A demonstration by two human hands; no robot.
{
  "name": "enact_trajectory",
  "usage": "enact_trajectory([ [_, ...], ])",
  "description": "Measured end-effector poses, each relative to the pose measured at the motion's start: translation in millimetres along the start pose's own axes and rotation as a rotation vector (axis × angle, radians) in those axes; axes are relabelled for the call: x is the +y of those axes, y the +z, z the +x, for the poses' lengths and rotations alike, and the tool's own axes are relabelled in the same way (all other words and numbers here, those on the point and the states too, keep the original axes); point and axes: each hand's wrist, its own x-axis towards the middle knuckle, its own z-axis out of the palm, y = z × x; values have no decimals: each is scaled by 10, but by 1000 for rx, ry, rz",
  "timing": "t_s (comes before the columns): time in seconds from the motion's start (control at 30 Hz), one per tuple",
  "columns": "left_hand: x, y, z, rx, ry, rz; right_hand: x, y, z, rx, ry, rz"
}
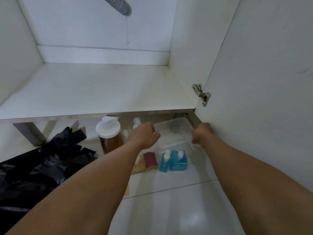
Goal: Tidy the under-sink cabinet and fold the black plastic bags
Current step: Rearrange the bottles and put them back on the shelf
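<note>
**UNDER-SINK TIDY:** A clear plastic container (172, 131) is gripped at its two ends, low at the tiled floor (169, 209) just in front of the open under-sink cabinet (101, 85). Whether it rests on the floor cannot be told. The left hand (145, 134) is closed on the rim at 9 o'clock and the right hand (202, 133) on the rim at 3 o'clock. The fingers of both are curled tight, their tips hidden behind the knuckles.

The step in hand is judged to be the return of the container to the cabinet base, which is raised above the floor at 12 o'clock. A lift over the front lip of that base is called for next, then a level push inward. The black plastic bags (42, 163) are heaped loose at 8 o'clock of the view, not yet folded and well apart from both hands.

Little room is left at the sides.
- **Left:** an amber jar with a white lid (108, 133) stands just beside the left hand.
- **Near side:** two blue bottles (174, 161) and a sponge (150, 161) sit at 6 o'clock of the container.
- **Right:** the open cabinet door (262, 82), with its hinge (201, 94), is close against the right hand.

Room inside the cabinet is wide, with only the drain hose (120, 5) seen at 12 o'clock, high up.
</note>
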Motion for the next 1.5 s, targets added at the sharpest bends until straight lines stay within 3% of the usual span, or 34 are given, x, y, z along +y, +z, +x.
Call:
enact_trajectory([
  [0.07,-1,-154,-82,151,-14,-94,-37,-90,-102,-46,-1,-4],
  [0.13,-44,-283,-174,192,-32,-273,-85,-105,-258,-140,-10,5],
  [0.27,-243,-403,-461,-40,-103,-463,-216,-19,-646,-348,-177,-73],
  [0.37,-488,-364,-742,-106,-177,-542,-333,141,-904,-457,-269,-158],
  [0.53,-988,-103,-1229,-346,-472,-603,-187,553,-1209,-624,-268,-326],
  [0.67,-1218,165,-1499,-421,-617,-653,95,885,-1367,-671,-270,-421],
  [0.83,-1267,518,-1666,-452,-622,-644,435,1089,-1452,-710,-155,-381],
  [1.13,-1458,588,-1766,-502,-708,-505,548,1394,-1463,-698,-230,-549],
  [1.2,-1530,591,-1677,-435,-725,-423,549,1446,-1450,-632,-355,-591],
  [1.3,-1734,648,-1474,-138,-662,-328,528,1565,-1457,-556,-547,-624],
  [1.37,-1825,678,-1345,-4,-589,-282,522,1659,-1488,-594,-571,-626],
  [1.5,-1809,654,-1145,63,-537,-275,576,1891,-1502,-688,-595,-718],
])
